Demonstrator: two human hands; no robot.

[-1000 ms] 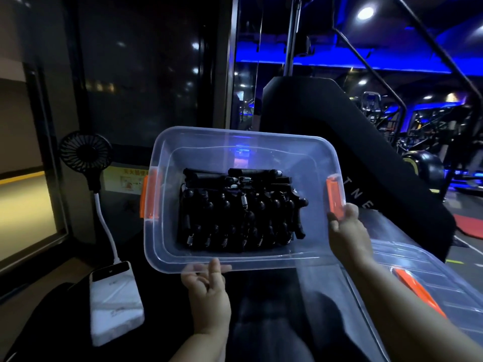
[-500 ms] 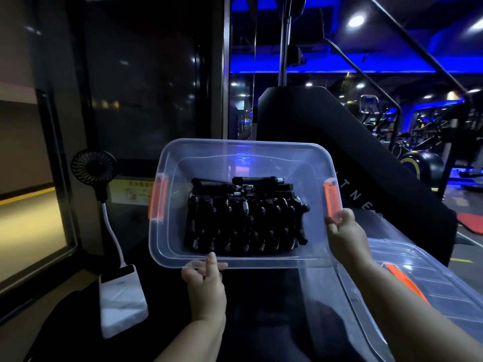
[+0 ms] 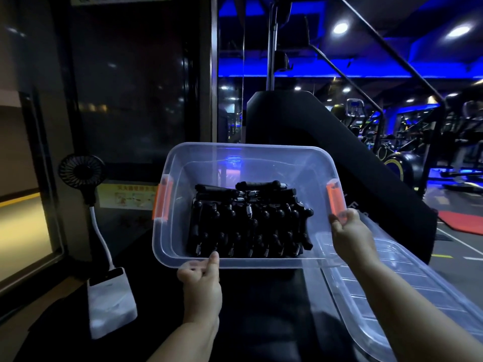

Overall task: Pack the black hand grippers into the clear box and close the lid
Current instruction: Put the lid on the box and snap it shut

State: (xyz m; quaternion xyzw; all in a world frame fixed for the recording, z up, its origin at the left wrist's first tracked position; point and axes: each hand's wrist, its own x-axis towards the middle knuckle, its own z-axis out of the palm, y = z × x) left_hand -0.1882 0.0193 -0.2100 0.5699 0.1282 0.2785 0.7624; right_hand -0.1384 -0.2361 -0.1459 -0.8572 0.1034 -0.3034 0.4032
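Observation:
I hold the clear box point(image 3: 243, 163) up in front of me, tilted so its open top faces the camera. Several black hand grippers point(image 3: 248, 223) with metal springs lie packed in rows on its bottom. My left hand point(image 3: 201, 280) grips the near rim at its left part, thumb on top. My right hand point(image 3: 350, 233) grips the right rim just below the orange latch point(image 3: 334, 198). A second orange latch point(image 3: 162, 201) sits on the left end. The clear lid point(image 3: 392, 288) lies flat at the lower right, off the box.
A small black fan point(image 3: 81, 173) on a white bendy neck rises from a white power bank point(image 3: 109, 304) at the left. A black padded gym machine point(image 3: 326, 142) stands behind the box. A dark surface point(image 3: 261, 322) lies below my arms.
The box has sunk a little lower in view and tilted more towards me. Both hands keep the same hold on its rim.

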